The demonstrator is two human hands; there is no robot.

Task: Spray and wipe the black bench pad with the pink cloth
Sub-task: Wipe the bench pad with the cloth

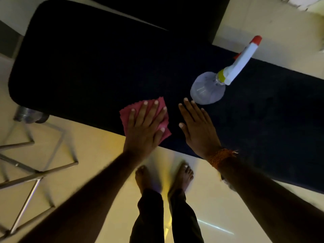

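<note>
The black bench pad (98, 64) runs from upper left to right across the view. My left hand (145, 127) lies flat, fingers spread, pressing the pink cloth (126, 113) onto the pad near its front edge. Just to the right, my right hand (198, 127) rests open and flat on the pad, holding nothing. A clear spray bottle (206, 90) with a white and red trigger head stands on the pad just beyond my right fingertips, apart from them.
A metal frame (31, 174) with crossed bars stands on the pale floor at left. My bare feet (164, 176) are on the floor right in front of the bench. A second dark pad (175, 11) lies behind at the top.
</note>
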